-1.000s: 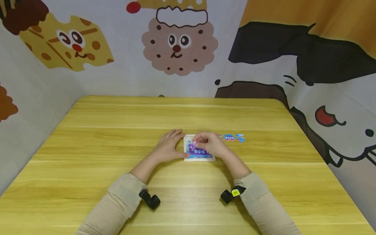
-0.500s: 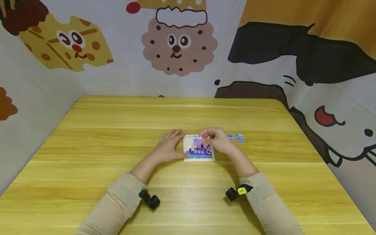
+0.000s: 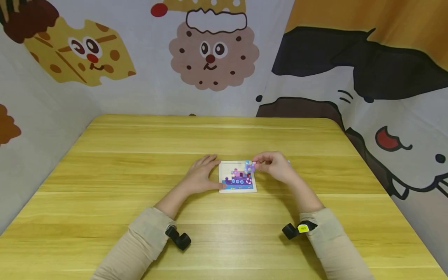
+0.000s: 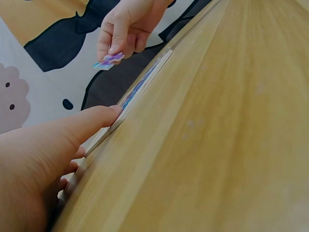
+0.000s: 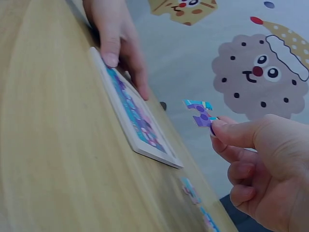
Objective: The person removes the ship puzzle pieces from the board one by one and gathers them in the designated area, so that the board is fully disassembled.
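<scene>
A jigsaw puzzle in a white frame (image 3: 238, 191) lies on the table, its lower part filled with a purple ship picture and its upper left showing bare board. My left hand (image 3: 198, 177) rests at the frame's left side, thumb on the lower left corner and fingers spread along the upper left. Between thumb and fingertips my right hand (image 3: 274, 165) pinches a purple and blue puzzle piece (image 5: 200, 113). In the right wrist view that piece is held up off the table. The head view shows it overlapping the frame's upper right corner.
Loose puzzle pieces (image 5: 191, 190) lie on the table to the right of the frame, mostly hidden behind my right hand in the head view. The wooden table (image 3: 140, 136) reaches back to a cartoon-printed cloth (image 3: 140, 93).
My right hand has moved rightward from the frame's left part to its upper right corner, carrying the pinched puzzle piece. The left hand stays in place on the frame.
</scene>
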`<state>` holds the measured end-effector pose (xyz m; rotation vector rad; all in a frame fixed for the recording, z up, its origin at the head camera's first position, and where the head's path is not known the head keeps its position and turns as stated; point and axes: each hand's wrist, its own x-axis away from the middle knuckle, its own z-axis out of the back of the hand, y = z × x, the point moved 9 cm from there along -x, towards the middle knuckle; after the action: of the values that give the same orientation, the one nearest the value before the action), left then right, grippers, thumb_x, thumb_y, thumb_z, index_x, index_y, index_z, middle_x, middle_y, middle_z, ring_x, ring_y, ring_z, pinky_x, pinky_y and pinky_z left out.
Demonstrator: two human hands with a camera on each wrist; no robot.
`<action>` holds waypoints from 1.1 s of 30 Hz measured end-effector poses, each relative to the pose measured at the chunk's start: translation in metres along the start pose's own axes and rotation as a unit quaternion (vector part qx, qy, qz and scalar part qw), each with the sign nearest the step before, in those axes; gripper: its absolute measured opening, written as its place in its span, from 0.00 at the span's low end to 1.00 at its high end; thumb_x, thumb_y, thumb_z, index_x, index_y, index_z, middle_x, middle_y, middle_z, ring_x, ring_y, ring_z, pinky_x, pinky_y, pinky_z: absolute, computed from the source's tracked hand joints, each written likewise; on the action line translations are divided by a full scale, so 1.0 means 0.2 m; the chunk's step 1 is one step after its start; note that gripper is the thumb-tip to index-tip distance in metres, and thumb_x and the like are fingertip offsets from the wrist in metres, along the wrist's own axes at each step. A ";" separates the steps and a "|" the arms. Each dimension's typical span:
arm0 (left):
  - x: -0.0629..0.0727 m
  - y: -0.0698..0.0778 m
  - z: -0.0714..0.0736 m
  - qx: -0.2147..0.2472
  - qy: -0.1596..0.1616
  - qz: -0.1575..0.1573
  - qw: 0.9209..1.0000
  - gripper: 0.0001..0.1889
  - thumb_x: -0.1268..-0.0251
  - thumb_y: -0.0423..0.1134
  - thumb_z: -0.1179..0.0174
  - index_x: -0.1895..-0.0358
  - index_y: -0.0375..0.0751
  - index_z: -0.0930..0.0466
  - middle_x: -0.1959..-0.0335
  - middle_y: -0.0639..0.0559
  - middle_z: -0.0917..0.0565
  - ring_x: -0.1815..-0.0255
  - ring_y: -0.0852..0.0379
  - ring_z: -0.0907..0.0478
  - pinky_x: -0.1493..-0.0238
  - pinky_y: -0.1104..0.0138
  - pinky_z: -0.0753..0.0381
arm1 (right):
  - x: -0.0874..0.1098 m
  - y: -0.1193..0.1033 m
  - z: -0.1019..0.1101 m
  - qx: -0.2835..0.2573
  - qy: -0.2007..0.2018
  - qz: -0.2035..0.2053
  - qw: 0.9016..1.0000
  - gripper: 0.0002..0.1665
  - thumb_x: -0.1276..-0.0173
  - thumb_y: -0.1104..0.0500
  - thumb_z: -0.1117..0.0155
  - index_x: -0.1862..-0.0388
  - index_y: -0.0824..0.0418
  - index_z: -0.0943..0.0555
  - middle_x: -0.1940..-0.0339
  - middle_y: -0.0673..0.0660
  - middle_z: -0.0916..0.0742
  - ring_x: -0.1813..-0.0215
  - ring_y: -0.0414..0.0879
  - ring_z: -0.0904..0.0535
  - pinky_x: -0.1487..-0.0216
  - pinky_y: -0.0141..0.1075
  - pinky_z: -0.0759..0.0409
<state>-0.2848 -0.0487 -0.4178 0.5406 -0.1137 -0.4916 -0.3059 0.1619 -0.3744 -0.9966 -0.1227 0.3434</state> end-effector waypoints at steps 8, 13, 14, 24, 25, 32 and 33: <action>0.00 0.01 -0.01 -0.002 -0.002 -0.001 1.000 0.50 0.49 0.66 0.36 0.26 0.42 0.42 0.24 0.47 0.49 0.24 0.45 0.59 0.29 0.48 0.62 | 0.04 0.04 0.08 -0.015 0.000 -0.012 1.000 0.12 0.36 0.65 0.34 0.55 0.70 0.16 0.65 0.59 0.15 0.73 0.43 0.31 0.76 0.31 0.32; 0.00 0.00 0.00 -0.001 0.001 -0.002 1.000 0.50 0.50 0.65 0.36 0.27 0.41 0.42 0.24 0.46 0.49 0.24 0.45 0.59 0.29 0.47 0.62 | 0.06 0.08 0.10 0.005 -0.006 -0.010 1.000 0.09 0.36 0.66 0.34 0.58 0.69 0.15 0.69 0.57 0.15 0.73 0.44 0.31 0.74 0.31 0.33; 0.00 0.00 0.00 -0.001 0.001 -0.002 1.000 0.50 0.50 0.65 0.36 0.27 0.41 0.42 0.24 0.46 0.49 0.24 0.45 0.59 0.29 0.47 0.62 | 0.06 0.09 0.10 0.008 -0.006 -0.010 1.000 0.09 0.37 0.66 0.34 0.59 0.69 0.15 0.69 0.56 0.15 0.73 0.44 0.31 0.74 0.31 0.33; 0.00 0.01 0.00 0.000 -0.003 0.001 1.000 0.50 0.49 0.66 0.36 0.26 0.42 0.42 0.24 0.47 0.50 0.24 0.46 0.59 0.29 0.48 0.62 | 0.10 0.18 0.07 0.015 -0.028 -0.009 0.999 0.08 0.38 0.67 0.33 0.60 0.68 0.15 0.66 0.58 0.13 0.68 0.46 0.23 0.71 0.31 0.26; 0.00 0.01 0.01 -0.001 -0.002 0.000 1.000 0.50 0.49 0.66 0.36 0.27 0.42 0.42 0.24 0.47 0.50 0.24 0.45 0.59 0.29 0.48 0.62 | 0.10 0.19 0.07 0.014 -0.031 -0.011 0.999 0.08 0.38 0.67 0.33 0.60 0.68 0.15 0.65 0.59 0.13 0.67 0.46 0.22 0.70 0.31 0.24; 0.00 0.01 0.01 -0.002 -0.008 0.003 1.000 0.50 0.49 0.66 0.36 0.26 0.42 0.42 0.24 0.47 0.50 0.24 0.46 0.60 0.29 0.49 0.63 | 0.10 0.19 0.05 0.058 -0.018 0.012 0.998 0.06 0.39 0.68 0.32 0.62 0.64 0.13 0.62 0.57 0.12 0.65 0.46 0.21 0.66 0.33 0.22; 0.00 0.01 0.01 -0.002 -0.007 0.003 1.000 0.50 0.49 0.66 0.37 0.26 0.42 0.42 0.24 0.47 0.50 0.24 0.46 0.60 0.29 0.48 0.63 | 0.10 0.18 0.05 0.072 -0.015 0.020 0.997 0.06 0.39 0.67 0.32 0.63 0.64 0.13 0.63 0.56 0.12 0.65 0.46 0.21 0.66 0.33 0.22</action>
<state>-0.2841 -0.0484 -0.4157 0.5318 -0.1281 -0.4895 -0.2972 0.1944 -0.4001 -0.8525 -0.1034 0.3977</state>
